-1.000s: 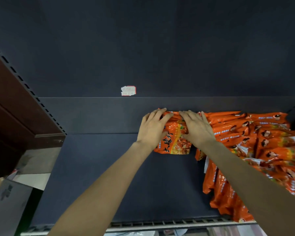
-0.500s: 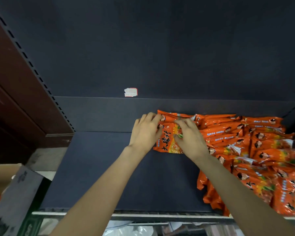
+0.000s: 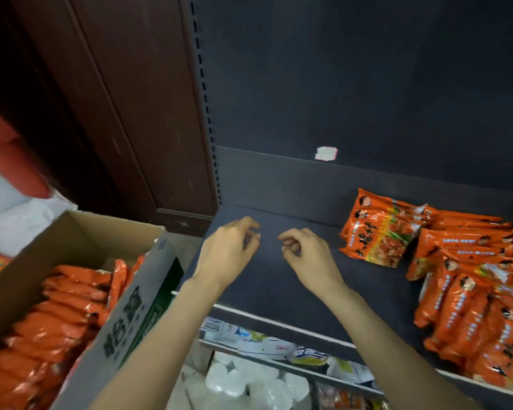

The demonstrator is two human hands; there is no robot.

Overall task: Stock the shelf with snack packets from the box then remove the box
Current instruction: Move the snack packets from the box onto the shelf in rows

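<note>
Orange snack packets [image 3: 468, 279] lie piled on the right half of the dark shelf [image 3: 279, 279]. The leftmost packet [image 3: 379, 229] lies flat near the shelf's back. Both hands hover above the bare left part of the shelf and hold nothing. My left hand [image 3: 230, 251] has loosely curled fingers, and my right hand [image 3: 304, 253] does too. An open cardboard box [image 3: 131, 309] at the lower left holds several more orange packets [image 3: 60, 315].
A brown wooden panel [image 3: 116, 108] stands left of the shelf's slotted upright. A white price sticker [image 3: 325, 153] is on the back wall. The lower shelf holds white and mixed packets [image 3: 249, 377]. A red and white shape [image 3: 9, 179] sits at far left.
Both hands have let go of the packet at the shelf's back and drawn back to the left. The view has swung left, bringing the box of packets into sight.
</note>
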